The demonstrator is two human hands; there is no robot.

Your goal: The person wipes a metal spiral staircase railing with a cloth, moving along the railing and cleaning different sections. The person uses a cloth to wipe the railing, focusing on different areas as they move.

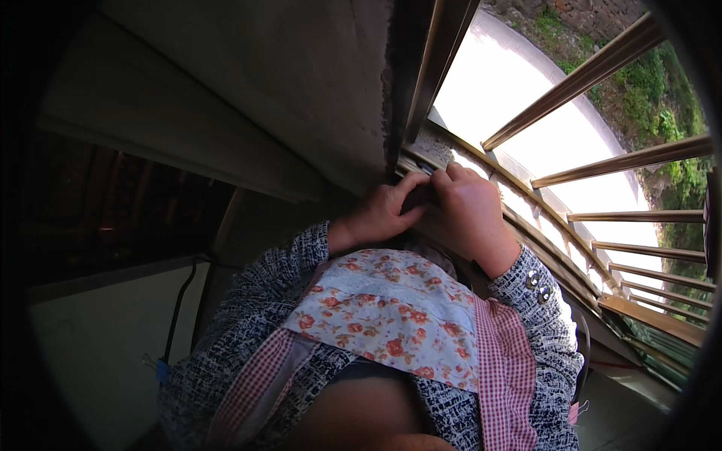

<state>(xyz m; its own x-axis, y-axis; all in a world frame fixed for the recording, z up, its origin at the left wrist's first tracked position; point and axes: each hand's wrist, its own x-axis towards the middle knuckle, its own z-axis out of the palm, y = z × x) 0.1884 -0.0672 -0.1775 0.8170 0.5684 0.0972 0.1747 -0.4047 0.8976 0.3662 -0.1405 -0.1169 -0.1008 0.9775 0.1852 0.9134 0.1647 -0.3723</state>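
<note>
Both my hands are raised in front of my chest, close together beside the window sill. My left hand (389, 206) has its thumb and fingers curled around a small dark item (416, 198), too shadowed to name. Close against it, my right hand (469, 206) is bent with its fingertips pinched at the item's upper end, near the window track (412, 163). The fingers hide most of what they hold. Below the hands lies my floral apron (389, 315) with red checked edging, over a dark and white woven jacket.
Metal window bars (575, 84) run along the right side, beyond the sill ledge (541, 217). A pale wall (254, 67) rises at the upper left. At the lower left, a black cable (181, 304) with a blue binder clip (162, 370) hangs before a light panel (107, 338).
</note>
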